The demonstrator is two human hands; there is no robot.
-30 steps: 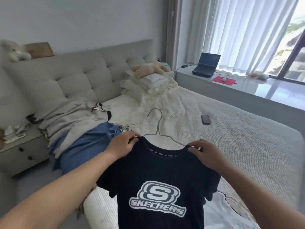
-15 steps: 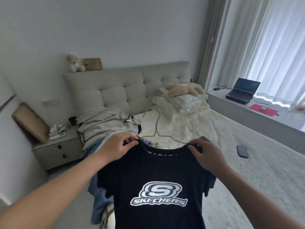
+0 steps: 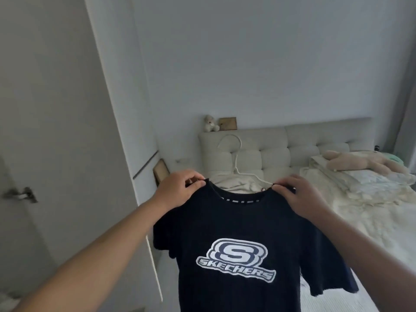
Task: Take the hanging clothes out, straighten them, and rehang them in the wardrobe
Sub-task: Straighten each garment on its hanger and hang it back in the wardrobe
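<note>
- Since the earlier frame, view swings left: shirt now faces wall and door (image 3: 20,195), bed (image 3: 371,221) off right.
- Left hand (image 3: 177,192) and right hand (image 3: 301,199) each pinch a shoulder of the black T-shirt (image 3: 238,255), held in the air.
- Soft, light, limp cloth; grip at shoulders suits it.
- White hanger (image 3: 235,154) hook rises behind collar; take it there to rehang.

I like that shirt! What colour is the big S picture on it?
White and greyish blue, on the dark navy T-shirt. The head view shows it plainly.
</note>
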